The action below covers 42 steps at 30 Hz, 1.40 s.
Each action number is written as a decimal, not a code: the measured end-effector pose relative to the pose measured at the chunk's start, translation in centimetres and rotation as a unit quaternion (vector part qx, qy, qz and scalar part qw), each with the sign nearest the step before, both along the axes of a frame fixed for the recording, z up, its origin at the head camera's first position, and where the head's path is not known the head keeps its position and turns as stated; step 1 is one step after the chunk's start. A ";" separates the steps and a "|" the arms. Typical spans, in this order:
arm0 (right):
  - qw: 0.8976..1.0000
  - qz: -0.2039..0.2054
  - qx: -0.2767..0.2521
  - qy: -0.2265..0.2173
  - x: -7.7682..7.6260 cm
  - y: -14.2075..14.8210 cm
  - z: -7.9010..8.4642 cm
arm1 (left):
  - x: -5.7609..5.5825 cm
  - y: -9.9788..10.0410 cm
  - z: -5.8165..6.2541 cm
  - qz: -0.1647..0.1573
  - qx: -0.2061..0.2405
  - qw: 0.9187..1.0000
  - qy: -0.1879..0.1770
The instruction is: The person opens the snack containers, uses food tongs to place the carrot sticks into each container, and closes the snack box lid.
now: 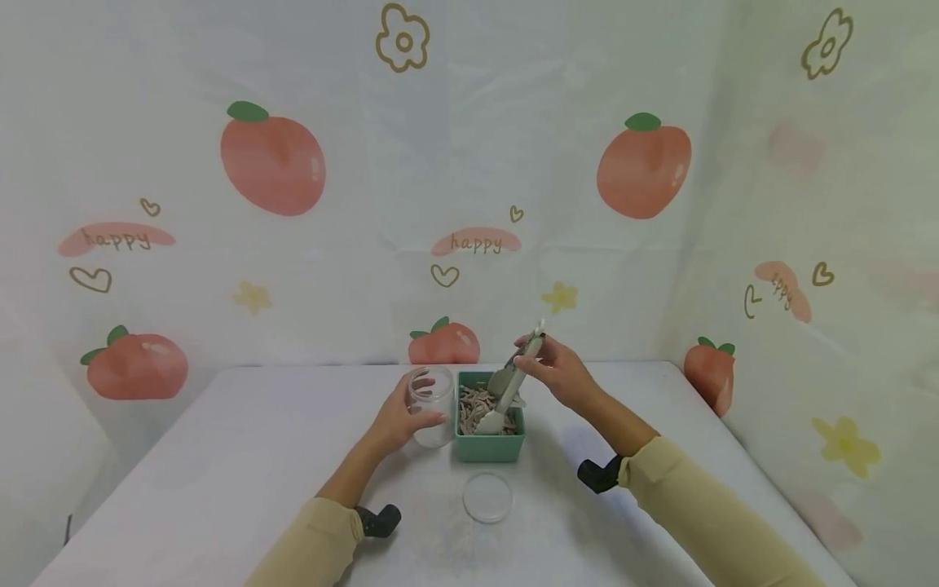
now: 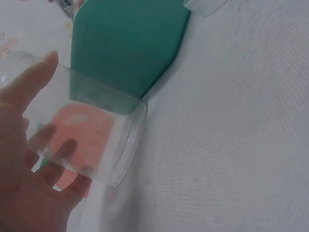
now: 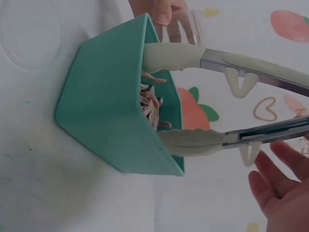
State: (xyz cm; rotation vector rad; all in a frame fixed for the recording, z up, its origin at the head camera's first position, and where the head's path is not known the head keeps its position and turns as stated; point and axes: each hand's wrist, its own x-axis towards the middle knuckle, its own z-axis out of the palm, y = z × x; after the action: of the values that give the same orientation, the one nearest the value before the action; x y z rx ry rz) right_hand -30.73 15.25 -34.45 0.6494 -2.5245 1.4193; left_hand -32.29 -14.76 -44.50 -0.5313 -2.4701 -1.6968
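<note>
My left hand (image 1: 394, 422) grips a clear jar (image 1: 434, 430) with its mouth up, thumb on the near side and fingers round the far side. Right beside the jar is a green box (image 1: 490, 448) holding thin greyish-brown strips (image 1: 475, 401). From above, my right hand (image 1: 563, 375) holds a pair of tongs (image 3: 188, 57), pale-tipped with metal arms. Their two tips reach down into the box and stand spread apart, with strips (image 3: 150, 104) showing between them in the right wrist view.
A clear round lid (image 1: 488, 499) lies flat on the white table (image 1: 293, 456), in front of the box. Behind the table hangs a white backdrop (image 1: 455, 147) printed with peaches. Black wrist mounts (image 1: 380, 522) stick out from both sleeves.
</note>
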 end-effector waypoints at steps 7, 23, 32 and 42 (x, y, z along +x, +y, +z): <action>0.997 0.049 0.013 -0.061 -0.3 0.2 -0.4 | 0.4 0.1 0.5 -0.002 -0.003 1.000 -0.002; 0.997 0.070 0.027 -0.037 -0.6 1.3 -0.5 | 0.1 0.1 0.0 -0.002 0.006 1.000 0.001; 0.989 0.109 -0.086 -0.050 -1.2 1.2 -0.9 | 0.0 0.1 0.1 -0.007 0.007 1.000 0.001; 0.990 0.049 -0.099 -0.084 -2.0 0.5 -2.4 | 0.1 0.0 -0.1 -0.001 0.010 1.000 0.002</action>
State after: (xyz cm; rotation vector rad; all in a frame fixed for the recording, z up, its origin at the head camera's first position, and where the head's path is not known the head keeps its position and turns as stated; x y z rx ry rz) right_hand -32.73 15.71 -36.81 0.6489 -2.4567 1.8027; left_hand -32.18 -14.80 -44.55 -0.5358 -2.4471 -1.7183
